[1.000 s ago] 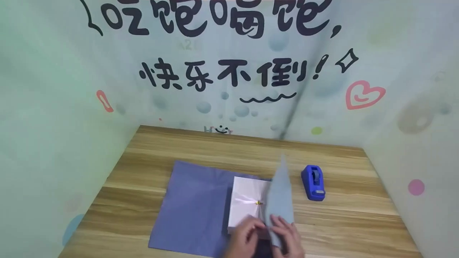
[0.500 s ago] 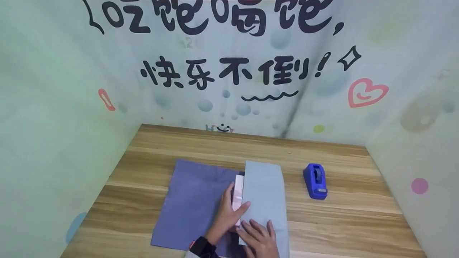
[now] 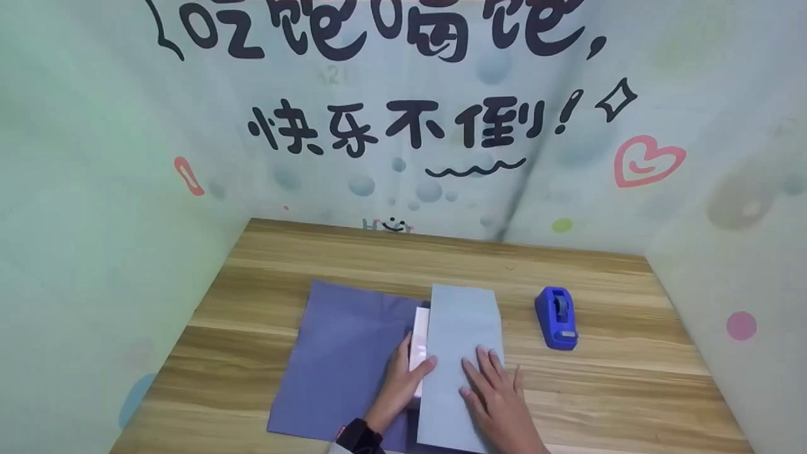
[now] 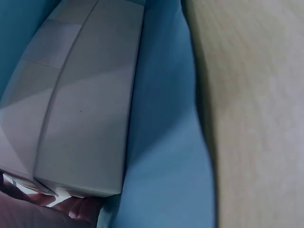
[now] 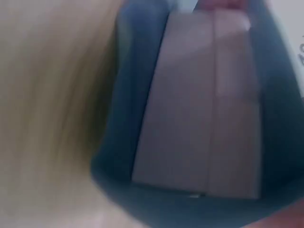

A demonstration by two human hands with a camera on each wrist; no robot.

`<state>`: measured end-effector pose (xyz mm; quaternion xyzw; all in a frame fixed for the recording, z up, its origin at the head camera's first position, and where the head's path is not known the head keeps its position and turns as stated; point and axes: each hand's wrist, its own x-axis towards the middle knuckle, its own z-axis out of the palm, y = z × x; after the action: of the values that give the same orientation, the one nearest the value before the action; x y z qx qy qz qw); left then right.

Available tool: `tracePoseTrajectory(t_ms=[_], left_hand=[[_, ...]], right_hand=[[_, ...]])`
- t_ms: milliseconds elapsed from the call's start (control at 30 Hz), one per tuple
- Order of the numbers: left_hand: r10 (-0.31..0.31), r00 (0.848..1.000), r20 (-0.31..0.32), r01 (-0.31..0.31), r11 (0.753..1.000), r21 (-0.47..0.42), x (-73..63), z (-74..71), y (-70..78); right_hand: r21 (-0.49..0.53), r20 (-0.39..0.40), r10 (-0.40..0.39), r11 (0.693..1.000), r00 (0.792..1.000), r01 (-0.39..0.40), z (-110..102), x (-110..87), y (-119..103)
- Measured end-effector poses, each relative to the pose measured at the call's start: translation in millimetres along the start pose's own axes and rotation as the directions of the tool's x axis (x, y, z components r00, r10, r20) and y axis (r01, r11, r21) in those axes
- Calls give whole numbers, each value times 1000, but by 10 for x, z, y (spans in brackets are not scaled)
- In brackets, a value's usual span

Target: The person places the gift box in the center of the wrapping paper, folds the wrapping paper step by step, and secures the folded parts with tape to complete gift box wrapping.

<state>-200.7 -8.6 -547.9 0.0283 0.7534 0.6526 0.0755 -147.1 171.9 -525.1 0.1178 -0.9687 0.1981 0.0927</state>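
Note:
A pale pink gift box [image 3: 418, 343] lies on a sheet of wrapping paper [image 3: 343, 353], violet-blue on this side. The paper's right part is folded over the box as a light blue flap [image 3: 457, 315], so only the box's left strip shows from above. My left hand [image 3: 398, 381] holds the box at its left side, thumb on top by the flap's edge. On the flap my right hand [image 3: 501, 397] rests flat with spread fingers. In the left wrist view, the box's end [image 4: 88, 109] shows between layers of paper, fingers at its side. The right wrist view is blurred.
A blue tape dispenser [image 3: 557, 318] stands to the right of the paper on the wooden table [image 3: 618, 353]. Fabric walls [image 3: 391, 126] with printed lettering enclose the table at the back and both sides.
The raised right part of the paper has come down over the box. My left hand has moved to the box's left side, and my right hand has slid right across the flap.

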Motion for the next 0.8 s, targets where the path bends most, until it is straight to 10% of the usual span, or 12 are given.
tracePoseTrajectory(t_ms=[200,567,700,800], left_hand=[[-1,999,-43,5,996,86,-23,18,34],[53,995,-84,-44,993,106,-235,-171,54],[165,956,-241,-76,937,341,-385,-526,-21],[163,918,-362,43,865,500,-438,-857,-65]], right_hand=[[-218,55,-72,972,996,83,88,180,10],[-288,-15,-229,933,973,216,123,226,60],[-291,14,-227,931,974,221,128,220,56],[-310,19,-222,926,975,217,130,216,64]])
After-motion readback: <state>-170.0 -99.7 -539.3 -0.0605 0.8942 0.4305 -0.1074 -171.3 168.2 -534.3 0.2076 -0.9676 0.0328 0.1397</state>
